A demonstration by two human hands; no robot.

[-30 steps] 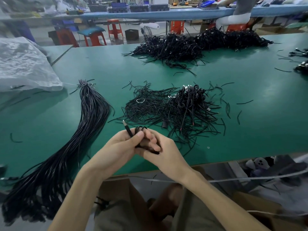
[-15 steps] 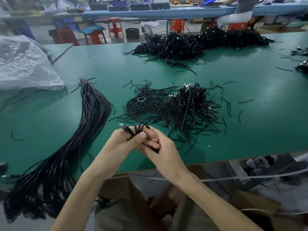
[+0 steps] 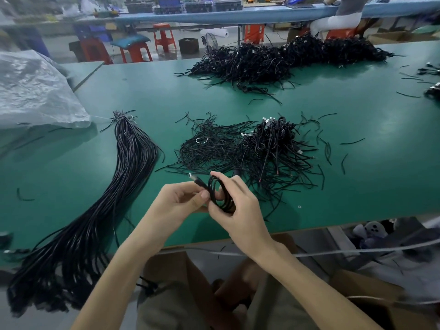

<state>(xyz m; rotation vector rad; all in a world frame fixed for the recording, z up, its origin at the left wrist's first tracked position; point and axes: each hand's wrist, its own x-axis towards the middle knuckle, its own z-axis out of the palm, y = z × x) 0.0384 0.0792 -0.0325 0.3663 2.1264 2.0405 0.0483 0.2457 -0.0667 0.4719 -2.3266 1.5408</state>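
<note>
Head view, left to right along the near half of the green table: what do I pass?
Clear plastic bag → tied bundle of long black cables → left hand → coiled cable → right hand.

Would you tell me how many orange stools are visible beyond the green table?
5 orange stools: far left, a cushioned one, one behind it, one centre, and one under the seated person. More may be hidden.
</note>
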